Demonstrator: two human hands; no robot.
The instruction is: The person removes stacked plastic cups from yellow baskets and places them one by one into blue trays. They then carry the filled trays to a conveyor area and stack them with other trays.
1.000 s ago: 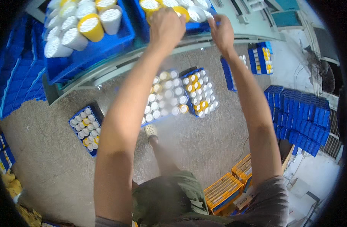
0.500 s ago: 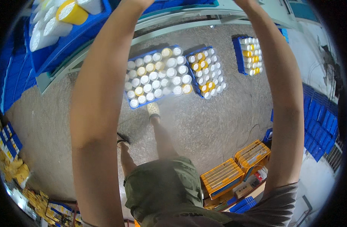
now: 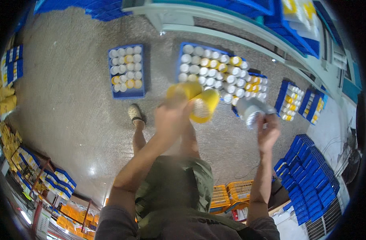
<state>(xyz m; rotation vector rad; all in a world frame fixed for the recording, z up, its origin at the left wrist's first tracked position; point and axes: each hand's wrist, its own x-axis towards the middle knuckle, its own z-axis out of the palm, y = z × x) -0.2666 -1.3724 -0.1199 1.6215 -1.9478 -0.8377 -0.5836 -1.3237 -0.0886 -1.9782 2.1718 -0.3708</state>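
Observation:
My left hand (image 3: 169, 124) is closed around two cylinders held side by side. The nearer yellow cylinder (image 3: 206, 105) shows a pale textured end; the other yellow cylinder (image 3: 185, 90) is smeared by motion. To the right, the fingers of my right hand (image 3: 269, 134) grip a whitish cylinder (image 3: 250, 114), also blurred; a second one may lie against it. Both hands are raised in front of a blue crate (image 3: 179, 60) on the floor, filled with rows of white and yellow cylinders. Another filled blue crate (image 3: 129, 95) stands to its left.
More filled blue crates (image 3: 281, 98) stand at the right. A pale green metal frame (image 3: 219, 35) crosses the top, carrying a blue crate (image 3: 305, 45) of cylinders. Stacked blue crates (image 3: 307, 180) are at lower right, orange crates (image 3: 239, 192) near my body. My foot (image 3: 135, 113) is beside the left crate.
My arms have come down from the top edge, and both hands now show with cylinders in them. The view has swung, bringing the left crate and more right-hand crates into sight.

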